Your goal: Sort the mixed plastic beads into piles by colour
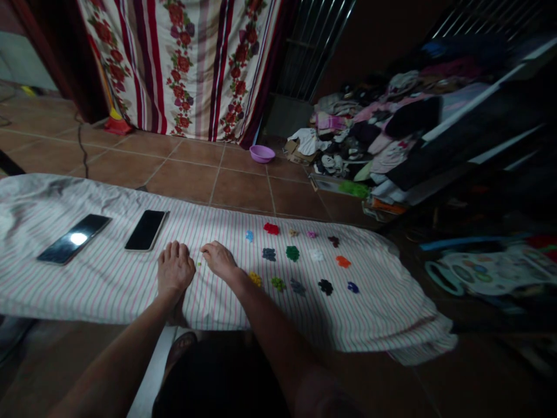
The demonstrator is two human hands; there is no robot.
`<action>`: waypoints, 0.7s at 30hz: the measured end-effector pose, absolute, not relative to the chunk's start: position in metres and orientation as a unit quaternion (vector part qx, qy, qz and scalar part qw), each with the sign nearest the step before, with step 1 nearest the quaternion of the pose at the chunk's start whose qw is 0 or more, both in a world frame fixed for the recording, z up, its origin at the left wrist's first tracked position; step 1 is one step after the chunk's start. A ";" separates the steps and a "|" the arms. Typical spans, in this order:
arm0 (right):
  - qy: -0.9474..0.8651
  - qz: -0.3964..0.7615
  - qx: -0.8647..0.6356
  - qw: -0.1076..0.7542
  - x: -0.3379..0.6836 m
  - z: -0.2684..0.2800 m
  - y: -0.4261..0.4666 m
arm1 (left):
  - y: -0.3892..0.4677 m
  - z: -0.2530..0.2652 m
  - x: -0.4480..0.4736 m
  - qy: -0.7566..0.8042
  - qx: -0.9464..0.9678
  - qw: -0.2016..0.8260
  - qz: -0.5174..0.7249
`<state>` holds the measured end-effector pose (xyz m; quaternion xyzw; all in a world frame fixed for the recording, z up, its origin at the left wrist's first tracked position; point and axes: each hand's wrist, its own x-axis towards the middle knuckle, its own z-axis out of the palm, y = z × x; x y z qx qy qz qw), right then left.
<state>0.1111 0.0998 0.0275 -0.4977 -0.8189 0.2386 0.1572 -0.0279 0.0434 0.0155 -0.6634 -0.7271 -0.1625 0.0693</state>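
My left hand (175, 268) lies palm down on the striped cloth (209, 310), its fingers stretched forward and nothing visible in it. Close by on the right, my right hand (220, 260) is closed in a pinch just above the cloth; whatever its fingertips hold is too small to make out. A tiny yellow-green piece (199, 264) lies between the two hands. Right of my right hand, small pieces are sorted by colour into several little piles, among them yellow (255, 279), light green (277, 283), dark grey (268, 254), red (271, 229) and light blue (249, 235).
Two phones, one with a glare spot (73, 239) and one dark (147, 230), lie left of my hands. More piles, including orange (343, 262) and black (325, 287), sit farther right. Beyond the cloth are a purple basin (261, 154) and heaped clothes (365, 125).
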 end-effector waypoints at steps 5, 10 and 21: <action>-0.806 0.235 -0.505 0.201 0.135 0.030 0.097 | 0.042 0.017 -0.027 -0.725 -0.667 0.081 -0.153; -0.771 0.228 -0.536 0.258 0.170 0.031 0.095 | 0.040 0.023 -0.025 -0.727 -0.668 0.065 -0.147; -0.650 0.171 -0.625 0.398 0.299 0.023 0.095 | 0.038 0.024 -0.025 -0.729 -0.667 0.085 -0.128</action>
